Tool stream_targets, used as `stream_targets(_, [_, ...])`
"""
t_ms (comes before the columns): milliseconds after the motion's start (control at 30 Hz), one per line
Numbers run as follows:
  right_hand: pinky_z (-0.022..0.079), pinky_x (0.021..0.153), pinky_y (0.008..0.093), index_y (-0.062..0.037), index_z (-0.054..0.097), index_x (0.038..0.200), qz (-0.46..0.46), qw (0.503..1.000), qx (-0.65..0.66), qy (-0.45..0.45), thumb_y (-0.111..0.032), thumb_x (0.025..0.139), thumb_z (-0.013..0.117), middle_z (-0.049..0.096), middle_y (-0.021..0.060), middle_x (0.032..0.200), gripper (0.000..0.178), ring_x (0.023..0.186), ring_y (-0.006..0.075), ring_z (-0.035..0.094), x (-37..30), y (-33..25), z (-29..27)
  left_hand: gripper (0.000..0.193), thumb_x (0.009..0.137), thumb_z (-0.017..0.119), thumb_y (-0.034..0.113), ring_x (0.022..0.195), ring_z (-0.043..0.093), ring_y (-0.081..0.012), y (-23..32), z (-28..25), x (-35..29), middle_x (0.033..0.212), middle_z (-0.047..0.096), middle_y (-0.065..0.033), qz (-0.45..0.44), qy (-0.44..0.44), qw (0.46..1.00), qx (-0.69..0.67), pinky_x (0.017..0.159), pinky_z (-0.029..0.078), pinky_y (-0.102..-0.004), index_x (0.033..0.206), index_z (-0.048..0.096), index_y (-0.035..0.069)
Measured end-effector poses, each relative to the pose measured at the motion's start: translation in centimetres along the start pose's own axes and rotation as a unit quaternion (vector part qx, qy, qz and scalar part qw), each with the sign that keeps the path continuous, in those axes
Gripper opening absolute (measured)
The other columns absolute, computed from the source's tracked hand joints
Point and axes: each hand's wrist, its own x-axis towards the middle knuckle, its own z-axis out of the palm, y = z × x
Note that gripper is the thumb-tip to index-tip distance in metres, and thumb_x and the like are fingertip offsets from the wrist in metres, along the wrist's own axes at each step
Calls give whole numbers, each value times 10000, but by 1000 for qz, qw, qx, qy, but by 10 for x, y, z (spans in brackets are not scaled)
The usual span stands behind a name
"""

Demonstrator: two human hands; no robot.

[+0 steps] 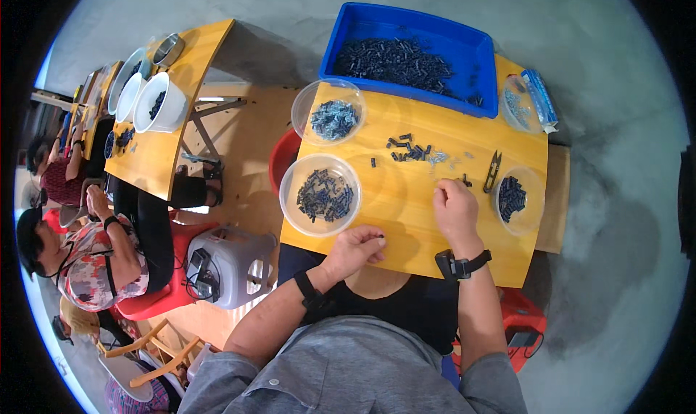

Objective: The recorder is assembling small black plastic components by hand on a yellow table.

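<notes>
My left hand [355, 251] is closed in a pinch at the table's near edge. A small black tube-like piece [381, 236] shows at its fingertips. My right hand [457, 209] is closed just above the tabletop, and whatever its fingers hold is hidden. Beyond it lies a loose pile of black pieces [413, 153], with small pale clear bits [438, 157] beside them. Left of the left hand stands a clear round tub [287, 196] with black pieces inside. To the right of my right hand are black-handled thread snips [493, 171] and another clear tub [535, 207] of black pieces.
A large blue tray [406, 86] full of black pieces covers the table's far side. A clear tub [299, 108] of pale blue bits stands far left, a tub with a blue packet [540, 98] far right. A seated person [101, 269] works at another table [196, 59].
</notes>
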Motion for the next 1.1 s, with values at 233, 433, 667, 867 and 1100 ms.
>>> stream_targets(233, [469,659,435,-34,594,884,73,996,-8,-41,-102,795,593,597,156,814,112,753,353,585,4,-2,-2,164,893,588,119,703,638,-119,0,-1,2,831,625,-50,1,-9,1000,-15,622,529,-238,1005,579,0])
stream_targets(433, [468,693,444,-12,584,919,106,992,-22,-60,-114,807,588,612,161,852,152,795,354,590,16,-5,-1,155,889,599,103,685,635,-112,-7,1,1,815,629,-45,32,7,999,14,609,528,-236,1002,594,-4])
stream_targets(667, [475,663,457,-24,571,851,71,992,-93,-37,-133,831,545,604,180,826,113,749,369,593,17,3,14,186,889,596,96,681,632,-109,-8,6,-1,813,639,-51,50,17,998,27,613,531,-239,1040,611,-10])
stream_targets(867, [470,656,465,-19,554,819,63,996,-67,-18,-119,832,530,594,189,812,104,737,380,586,9,6,7,194,895,573,86,688,624,-104,-2,9,-9,827,638,-54,77,15,997,28,619,523,-236,1050,606,-25])
stream_targets(1100, [458,668,455,1,542,827,81,996,-21,-11,-77,817,536,583,199,792,80,756,386,574,11,2,2,197,884,584,96,685,624,-97,8,17,-8,792,630,-41,95,28,995,-8,572,508,-228,1042,586,-21])
